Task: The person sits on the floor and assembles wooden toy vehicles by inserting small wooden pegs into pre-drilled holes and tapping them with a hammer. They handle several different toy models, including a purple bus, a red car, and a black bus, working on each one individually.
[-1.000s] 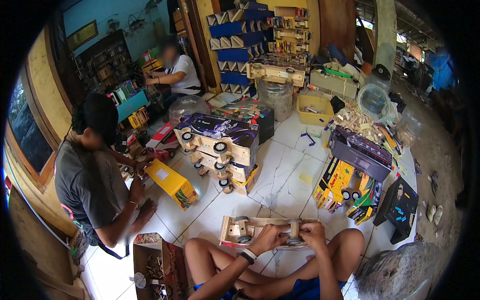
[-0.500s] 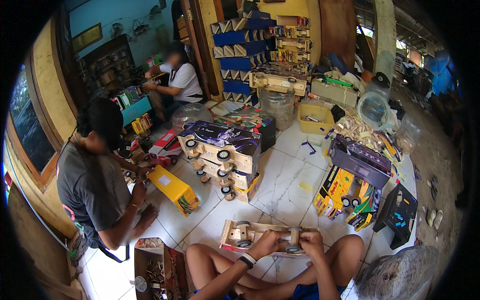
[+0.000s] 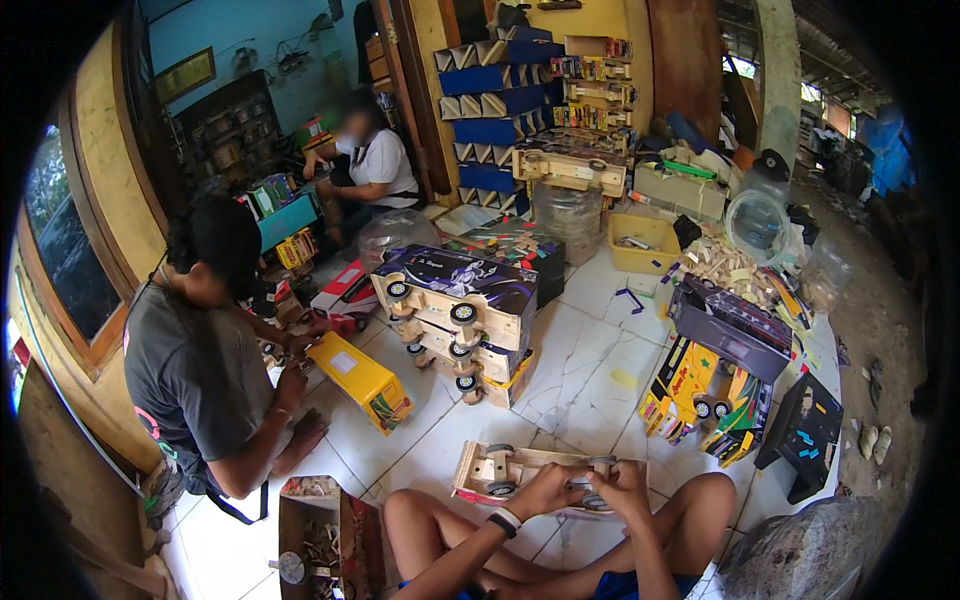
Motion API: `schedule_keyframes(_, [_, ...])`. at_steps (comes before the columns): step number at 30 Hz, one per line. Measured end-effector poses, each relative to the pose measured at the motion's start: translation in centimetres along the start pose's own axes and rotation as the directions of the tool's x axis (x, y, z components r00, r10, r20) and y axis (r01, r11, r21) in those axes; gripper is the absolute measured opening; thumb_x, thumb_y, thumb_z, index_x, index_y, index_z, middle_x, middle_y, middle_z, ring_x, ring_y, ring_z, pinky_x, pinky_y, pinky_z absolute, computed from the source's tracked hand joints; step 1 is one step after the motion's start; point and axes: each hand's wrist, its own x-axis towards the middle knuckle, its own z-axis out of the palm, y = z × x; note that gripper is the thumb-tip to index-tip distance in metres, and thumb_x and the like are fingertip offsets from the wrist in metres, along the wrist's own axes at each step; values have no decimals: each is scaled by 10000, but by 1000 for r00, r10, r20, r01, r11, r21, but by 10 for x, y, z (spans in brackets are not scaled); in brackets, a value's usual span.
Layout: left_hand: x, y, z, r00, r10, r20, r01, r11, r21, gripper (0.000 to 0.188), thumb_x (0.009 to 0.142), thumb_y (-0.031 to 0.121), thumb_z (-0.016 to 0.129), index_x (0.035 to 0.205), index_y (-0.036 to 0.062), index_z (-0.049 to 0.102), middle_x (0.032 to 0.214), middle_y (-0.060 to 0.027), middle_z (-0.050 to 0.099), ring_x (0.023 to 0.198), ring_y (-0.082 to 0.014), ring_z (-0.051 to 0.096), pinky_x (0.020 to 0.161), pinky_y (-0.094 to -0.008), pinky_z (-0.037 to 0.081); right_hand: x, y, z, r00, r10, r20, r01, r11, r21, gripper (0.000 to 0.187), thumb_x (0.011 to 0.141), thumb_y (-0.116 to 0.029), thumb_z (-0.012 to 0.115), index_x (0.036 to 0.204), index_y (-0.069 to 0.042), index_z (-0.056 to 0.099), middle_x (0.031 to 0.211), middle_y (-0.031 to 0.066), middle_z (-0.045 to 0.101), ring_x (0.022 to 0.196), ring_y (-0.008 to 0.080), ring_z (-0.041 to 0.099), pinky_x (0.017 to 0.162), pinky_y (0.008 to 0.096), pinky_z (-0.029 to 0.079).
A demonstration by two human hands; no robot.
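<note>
Both hands shifted right along bare wooden truck chassis (image 3: 545, 475), lower centre; left hand (image 3: 545, 490) grips frame, right hand (image 3: 615, 483) now pinches rear wheel (image 3: 600, 463); wheel fitting under way

Bare wooden toy chassis (image 3: 520, 470), wheeled, apparently upturned

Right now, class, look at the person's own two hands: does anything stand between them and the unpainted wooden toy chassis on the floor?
Nothing visible does. The left hand and the right hand already rest on the wooden toy chassis, at its black wheels on the end nearest the person's knees. What the fingers grip there is too small to tell.
</note>
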Motion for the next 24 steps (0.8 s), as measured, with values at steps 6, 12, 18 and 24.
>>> schedule_keyframes(6, [2, -3, 2, 999, 29, -16, -29, 999, 13, 419, 852, 91, 769, 1258, 51, 674, 952, -212, 720, 723, -381, 662, 705, -443, 533, -5, -30, 0, 997, 57, -45, -65, 979, -191, 384, 755, -334, 904, 762, 3, 719, 692, 161, 716, 635, 242, 708, 620, 389, 551])
schedule_keyframes(12, [2, 5, -1, 990, -124, 69, 129, 990, -64, 399, 864, 64, 736, 1258, 55, 670, 959, -225, 706, 775, -322, 677, 738, -410, 538, -7, -45, -11, 998, 62, -24, -66, 977, -203, 445, 771, -431, 863, 764, 2, 758, 730, 208, 731, 707, 366, 736, 699, 466, 571])
schedule_keyframes(18, [3, 2, -2, 988, -132, 74, 143, 977, -158, 486, 849, 56, 765, 1323, 32, 659, 1088, -225, 732, 886, -306, 713, 799, -395, 554, -5, -39, -11, 996, 79, -34, -84, 980, -179, 466, 775, -462, 858, 745, -7, 761, 735, 199, 735, 739, 387, 738, 735, 471, 577])
schedule_keyframes(24, [6, -2, -2, 999, -23, 28, 22, 999, 33, 580, 793, 73, 841, 1334, -3, 647, 1231, -224, 726, 1091, -326, 722, 928, -404, 550, 0, -39, -14, 992, 124, 26, -117, 976, -186, 465, 759, -458, 866, 770, -5, 765, 781, 211, 747, 765, 401, 743, 739, 481, 582])
